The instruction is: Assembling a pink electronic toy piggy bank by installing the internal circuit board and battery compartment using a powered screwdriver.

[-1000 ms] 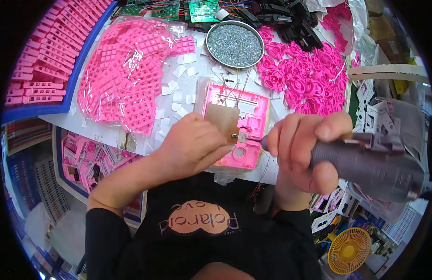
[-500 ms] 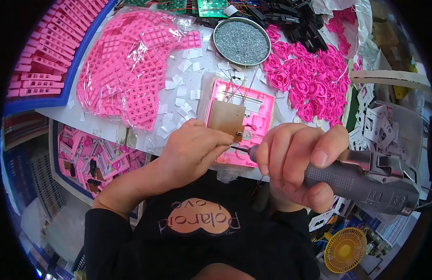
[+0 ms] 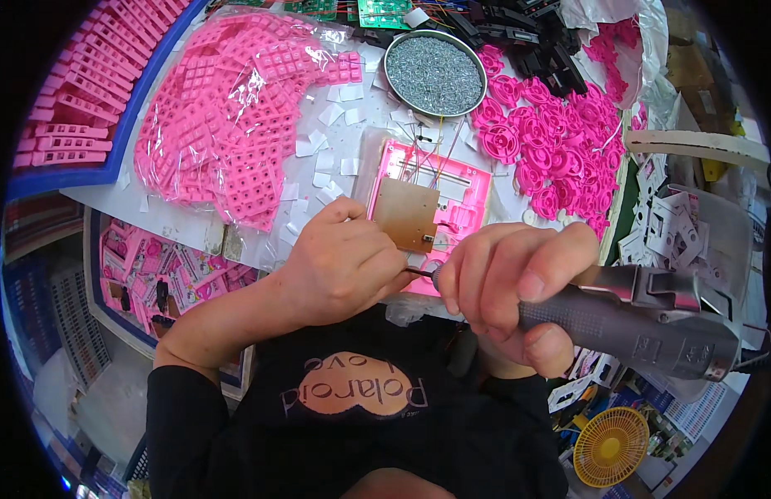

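Worktable [image 3: 179, 223], brown board [image 3: 408, 218] beside left fingers [image 3: 387, 261], perhaps touching

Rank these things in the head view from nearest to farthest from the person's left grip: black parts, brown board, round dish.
1. Brown board: just right of the left grip, slightly higher in the view.
2. Round dish: above and right, beyond the board.
3. Black parts: upper right, past the dish.
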Action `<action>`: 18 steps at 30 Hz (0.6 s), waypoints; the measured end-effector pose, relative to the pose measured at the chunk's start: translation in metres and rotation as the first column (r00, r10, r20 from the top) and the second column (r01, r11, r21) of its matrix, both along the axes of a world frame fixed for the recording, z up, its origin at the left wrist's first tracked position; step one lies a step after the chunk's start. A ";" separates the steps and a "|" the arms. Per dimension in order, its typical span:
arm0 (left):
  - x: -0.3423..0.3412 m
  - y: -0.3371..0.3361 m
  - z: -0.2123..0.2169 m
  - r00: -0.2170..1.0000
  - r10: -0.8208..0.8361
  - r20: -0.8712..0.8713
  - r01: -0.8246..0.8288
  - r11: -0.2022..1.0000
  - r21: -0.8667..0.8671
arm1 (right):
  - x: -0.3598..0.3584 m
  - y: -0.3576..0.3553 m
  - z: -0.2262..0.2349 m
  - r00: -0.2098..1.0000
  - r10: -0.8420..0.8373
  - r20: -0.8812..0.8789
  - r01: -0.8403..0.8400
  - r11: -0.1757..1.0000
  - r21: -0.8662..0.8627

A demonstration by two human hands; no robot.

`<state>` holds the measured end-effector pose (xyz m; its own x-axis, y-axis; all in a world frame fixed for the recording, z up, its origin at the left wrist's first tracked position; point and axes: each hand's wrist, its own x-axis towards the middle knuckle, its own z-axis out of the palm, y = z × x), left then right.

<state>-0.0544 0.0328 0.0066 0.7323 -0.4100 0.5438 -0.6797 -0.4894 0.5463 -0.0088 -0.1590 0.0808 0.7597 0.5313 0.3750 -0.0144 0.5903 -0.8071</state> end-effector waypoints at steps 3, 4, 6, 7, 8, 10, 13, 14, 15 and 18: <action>-0.001 0.001 0.001 0.995 -0.046 -0.087 0.044 0.999 -0.026 | -0.002 -0.001 0.002 0.999 -0.004 -0.050 0.004 1.000 0.002; -0.001 0.002 0.001 0.985 -0.062 -0.162 0.057 0.998 -0.031 | -0.001 -0.002 0.001 0.999 -0.041 -0.026 0.041 0.999 -0.014; 0.002 0.003 0.002 0.982 0.007 -0.187 -0.005 1.000 0.013 | 0.004 -0.001 -0.006 0.987 -0.144 0.064 0.148 0.987 -0.059; 0.009 0.004 0.002 0.987 0.082 -0.135 -0.075 0.996 0.054 | 0.009 -0.002 -0.017 0.977 -0.194 0.091 0.200 0.977 -0.071; 0.013 0.004 0.002 0.984 0.157 -0.078 -0.150 0.984 0.091 | 0.014 -0.003 -0.028 0.963 -0.242 0.118 0.253 0.964 -0.082; 0.008 -0.003 -0.016 0.986 0.097 -0.139 -0.070 0.980 0.187 | 0.023 -0.004 -0.046 0.945 -0.295 0.142 0.310 0.946 -0.092; -0.001 -0.004 -0.027 0.981 0.070 -0.183 -0.034 0.981 0.191 | 0.029 -0.002 -0.057 0.944 -0.292 0.152 0.310 0.944 -0.112; -0.003 -0.003 -0.028 0.980 0.065 -0.189 -0.033 0.985 0.169 | 0.029 -0.002 -0.059 0.944 -0.291 0.158 0.311 0.942 -0.124; -0.005 -0.003 -0.028 0.979 0.066 -0.194 -0.033 0.985 0.167 | 0.028 -0.002 -0.061 0.944 -0.295 0.149 0.316 0.938 -0.145; -0.006 -0.002 -0.025 0.977 0.078 -0.199 -0.043 0.983 0.177 | 0.026 0.002 -0.064 0.938 -0.316 0.143 0.342 0.915 -0.216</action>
<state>-0.0607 0.0311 -0.0184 0.8470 -0.4351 0.3055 -0.5283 -0.6242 0.5755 0.0170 -0.1573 0.0165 0.8704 0.3398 0.3562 0.2385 0.3418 -0.9090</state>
